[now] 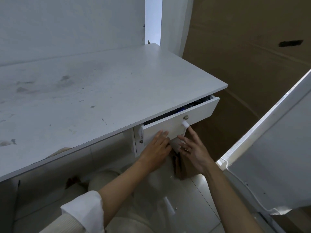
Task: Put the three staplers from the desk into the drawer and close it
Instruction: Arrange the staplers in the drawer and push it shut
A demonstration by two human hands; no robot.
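Observation:
A white drawer (198, 115) under the right end of the white desk (101, 91) stands a little way out, with a narrow dark gap along its top. Something dark and blue shows in that gap (183, 108); I cannot tell what it is. No stapler lies on the desk top. My left hand (157, 147) rests flat against the lower left of the drawer front, fingers spread. My right hand (193, 147) is open beside it, fingers apart, index tip near the white strap (184, 126) that hangs below the drawer's lock (185, 117).
A brown cardboard sheet (252, 73) stands right of the desk. A white panel (277, 165) leans at the far right. Below the drawer sit a lower cabinet door (138, 143), a brown paper bag (183, 165) and a tiled floor. My knees are under the desk.

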